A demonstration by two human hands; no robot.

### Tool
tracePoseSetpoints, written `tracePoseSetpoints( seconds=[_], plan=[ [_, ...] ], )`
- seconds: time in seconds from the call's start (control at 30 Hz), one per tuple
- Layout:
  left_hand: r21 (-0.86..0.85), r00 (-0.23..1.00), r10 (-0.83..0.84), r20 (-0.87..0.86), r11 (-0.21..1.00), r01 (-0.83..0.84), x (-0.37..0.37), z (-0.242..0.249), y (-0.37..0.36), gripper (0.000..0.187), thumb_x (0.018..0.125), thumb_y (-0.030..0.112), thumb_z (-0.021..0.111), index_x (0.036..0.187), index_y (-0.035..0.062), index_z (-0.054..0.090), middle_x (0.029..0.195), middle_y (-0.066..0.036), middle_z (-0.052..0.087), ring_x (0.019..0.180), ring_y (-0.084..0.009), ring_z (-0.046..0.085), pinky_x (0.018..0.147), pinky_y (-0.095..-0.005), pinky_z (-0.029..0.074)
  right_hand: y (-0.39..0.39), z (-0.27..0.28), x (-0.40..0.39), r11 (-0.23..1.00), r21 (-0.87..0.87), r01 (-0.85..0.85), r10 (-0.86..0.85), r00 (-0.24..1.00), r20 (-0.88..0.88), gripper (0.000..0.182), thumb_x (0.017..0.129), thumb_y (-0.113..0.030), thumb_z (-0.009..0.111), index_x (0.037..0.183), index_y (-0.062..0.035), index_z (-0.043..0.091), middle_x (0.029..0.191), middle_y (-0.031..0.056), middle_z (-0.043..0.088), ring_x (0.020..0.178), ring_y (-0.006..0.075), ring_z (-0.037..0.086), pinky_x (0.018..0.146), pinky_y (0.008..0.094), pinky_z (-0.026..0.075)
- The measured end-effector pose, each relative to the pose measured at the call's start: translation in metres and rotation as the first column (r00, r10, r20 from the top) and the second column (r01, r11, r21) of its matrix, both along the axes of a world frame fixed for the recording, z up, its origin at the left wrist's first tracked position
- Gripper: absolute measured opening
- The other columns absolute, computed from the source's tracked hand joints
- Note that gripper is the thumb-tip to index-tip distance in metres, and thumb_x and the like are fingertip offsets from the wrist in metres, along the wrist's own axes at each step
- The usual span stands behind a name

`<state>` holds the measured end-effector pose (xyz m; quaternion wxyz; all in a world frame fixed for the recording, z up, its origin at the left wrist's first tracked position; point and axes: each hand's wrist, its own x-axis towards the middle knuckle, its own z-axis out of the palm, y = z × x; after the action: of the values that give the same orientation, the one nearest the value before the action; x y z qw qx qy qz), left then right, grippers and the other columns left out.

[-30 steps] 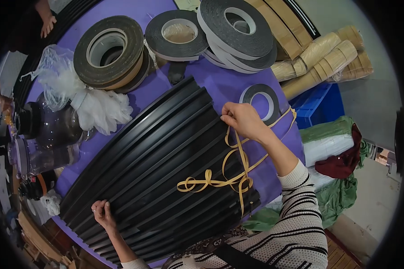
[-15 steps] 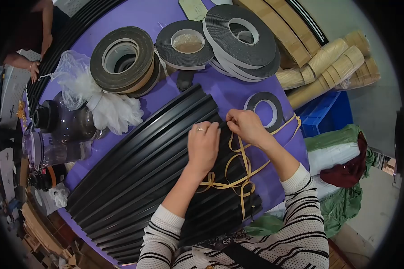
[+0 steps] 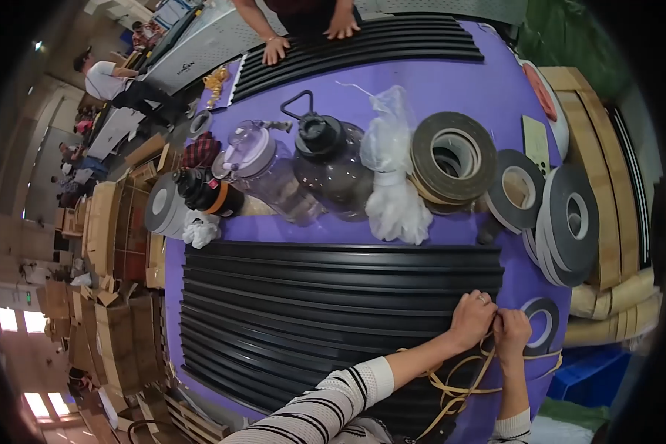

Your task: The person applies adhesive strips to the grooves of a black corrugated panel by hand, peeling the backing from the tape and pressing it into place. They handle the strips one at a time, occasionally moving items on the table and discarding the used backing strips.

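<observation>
Black ribbed strips (image 3: 325, 296) lie side by side on the purple table (image 3: 174, 296). My left hand (image 3: 473, 320) is closed at their right end, a ring on one finger. Right beside it, my right hand (image 3: 511, 333) is closed in a pinch at the strips' edge. What either hand grips is too small to make out. Loops of yellow band (image 3: 451, 388) hang below both hands and spread over the strips. A small roll of grey tape (image 3: 542, 325) lies just right of my right hand.
Behind the strips stand a dark jug (image 3: 333, 170), a clear bottle (image 3: 263, 166), a plastic bag (image 3: 396, 200) and tape rolls (image 3: 451, 159). Across the table a person's hands (image 3: 342, 24) rest on more black strips (image 3: 362, 48). Cardboard boxes (image 3: 122, 340) stand at left.
The head view has turned left, so the table and hands appear lower and further right. My hands remain close together at the strips' end, now nearly touching.
</observation>
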<state>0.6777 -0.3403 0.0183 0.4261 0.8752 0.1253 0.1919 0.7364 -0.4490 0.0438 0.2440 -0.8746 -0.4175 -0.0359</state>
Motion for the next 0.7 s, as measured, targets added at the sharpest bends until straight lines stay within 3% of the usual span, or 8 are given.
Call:
tracePoseSetpoints(
  seconds=[0.07,0.27,0.3,0.4,0.43,0.5,0.63,0.7],
  plan=[
    [-0.008,1.0,0.007,-0.009,1.0,-0.008,0.001,0.0,-0.001,0.009,0.065,0.007,0.057,0.073,0.0055,0.06,0.072,-0.005,0.051,0.074,-0.0217,0.048,0.065,-0.0318,0.036,0.002,-0.003,0.001,0.999,0.031,0.011,-0.011,1.0,0.007,0.008,0.064,-0.001,0.057,0.071,-0.0031,0.054,0.065,0.0113,0.051,0.061,0.0283,0.049,0.055,0.0351,0.04],
    [0.232,0.999,0.019,-0.038,0.973,-0.01,0.003,-0.009,-0.001,0.007,0.06,0.017,0.053,0.057,0.0125,0.049,0.062,-0.005,0.048,0.064,-0.0241,0.047,0.054,-0.0361,0.032,0.01,0.044,-0.03,0.917,0.272,0.292,-0.023,0.719,-0.695,0.004,0.071,0.0,0.052,0.075,-0.0007,0.052,0.07,-0.0004,0.049,0.063,0.0059,0.045,0.058,0.0185,0.039],
    [0.157,0.998,-0.052,-0.028,0.986,0.056,0.001,0.005,0.005,0.007,0.065,0.013,0.05,0.06,0.0093,0.053,0.064,-0.007,0.05,0.066,-0.026,0.048,0.055,-0.0375,0.035,0.013,0.067,-0.036,0.875,0.284,0.391,0.041,0.525,-0.85,0.006,0.075,-0.001,0.052,0.081,0.0002,0.054,0.076,0.001,0.053,0.067,0.0068,0.048,0.061,0.0189,0.04],
    [-0.318,0.985,-0.11,0.132,0.937,0.147,-0.009,0.014,0.022,0.012,0.071,0.01,0.051,0.078,0.0033,0.058,0.078,-0.008,0.058,0.071,-0.0246,0.054,0.062,-0.0339,0.039,0.029,0.094,-0.021,0.85,0.402,0.339,0.24,0.43,-0.87,0.026,0.078,0.0,0.05,0.104,0.0019,0.052,0.094,0.0055,0.055,0.087,0.0105,0.052,0.075,0.0228,0.041],
    [-0.715,0.989,-0.143,-0.041,0.696,0.071,-0.02,0.02,0.028,0.014,0.079,0.013,0.049,0.08,0.001,0.057,0.075,-0.005,0.056,0.069,-0.0184,0.052,0.065,-0.0267,0.04,0.029,0.089,-0.019,0.839,0.372,0.396,0.245,0.335,-0.91,0.027,0.079,-0.002,0.05,0.106,0.002,0.051,0.094,0.006,0.056,0.084,0.0105,0.053,0.073,0.0223,0.042],
    [-0.98,0.928,-0.369,0.045,0.164,0.113,-0.047,0.041,0.051,0.024,0.087,0.024,0.046,0.088,0.0015,0.053,0.077,0.0,0.052,0.075,-0.0075,0.047,0.07,-0.0211,0.039,0.037,0.098,-0.02,0.89,0.342,0.302,0.251,0.301,-0.92,0.027,0.08,-0.005,0.051,0.106,0.0016,0.051,0.093,0.0057,0.056,0.079,0.0097,0.053,0.069,0.0208,0.043],
    [-0.976,0.915,-0.401,-0.038,0.21,0.052,-0.095,0.085,0.039,0.025,0.087,0.026,0.046,0.088,0.0021,0.054,0.075,0.0,0.054,0.073,-0.0061,0.049,0.065,-0.0199,0.039,0.055,0.109,-0.047,0.949,0.287,0.126,0.239,0.305,-0.922,0.025,0.079,-0.009,0.055,0.102,0.0014,0.053,0.091,0.004,0.055,0.071,0.009,0.052,0.064,0.0212,0.045],
    [-0.965,0.878,-0.47,-0.096,0.261,0.034,-0.116,0.091,0.04,0.024,0.088,0.023,0.045,0.087,0.0006,0.055,0.071,0.0,0.055,0.066,-0.0058,0.05,0.058,-0.0187,0.039,0.056,0.113,-0.065,0.922,0.375,-0.097,0.348,0.634,-0.691,0.027,0.077,-0.012,0.058,0.1,0.0013,0.052,0.086,0.0017,0.054,0.071,0.0076,0.051,0.063,0.0202,0.044]
  ],
)
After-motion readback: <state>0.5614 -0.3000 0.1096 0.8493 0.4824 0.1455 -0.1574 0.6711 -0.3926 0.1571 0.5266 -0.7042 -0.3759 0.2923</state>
